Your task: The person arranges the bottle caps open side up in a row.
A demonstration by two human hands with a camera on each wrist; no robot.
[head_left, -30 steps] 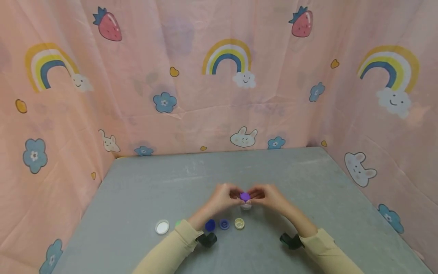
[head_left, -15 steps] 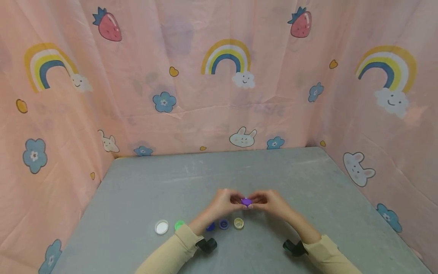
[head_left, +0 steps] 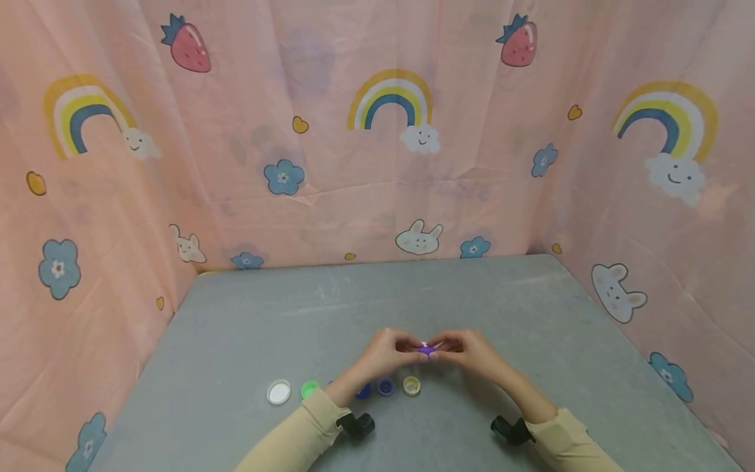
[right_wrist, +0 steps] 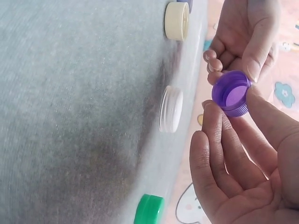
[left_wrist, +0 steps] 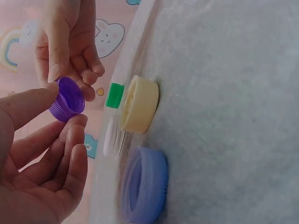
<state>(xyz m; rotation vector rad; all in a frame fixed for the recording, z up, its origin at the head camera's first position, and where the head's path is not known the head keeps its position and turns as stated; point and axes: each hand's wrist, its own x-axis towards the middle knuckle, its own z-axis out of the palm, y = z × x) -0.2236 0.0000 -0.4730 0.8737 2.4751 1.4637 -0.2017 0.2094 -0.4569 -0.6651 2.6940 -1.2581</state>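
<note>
A small purple bottle cap [head_left: 426, 351] is held in the air between both hands, over the middle of the table. My left hand [head_left: 389, 347] pinches its left side between thumb and fingers. From the other side my right hand [head_left: 466, 347] grips it the same way. In the left wrist view the ribbed side of the purple cap [left_wrist: 69, 100] shows, along with part of its hollow inside. Its hollow inside also faces the camera in the right wrist view, with the right thumb and fingertips [right_wrist: 211, 109] at its rim.
A row of caps lies nearer the body: white [head_left: 278, 392], bright green [head_left: 309, 389], dark blue [head_left: 363, 391], periwinkle [head_left: 386, 387] and cream [head_left: 411, 385]. The left forearm partly covers the row. A clear-white cap [right_wrist: 171, 109] and a darker green cap [right_wrist: 149, 209] lie beyond.
Both hands have come slightly toward the body with the purple cap, which has tilted. The bright green cap, earlier mostly behind the left sleeve, now shows more.
</note>
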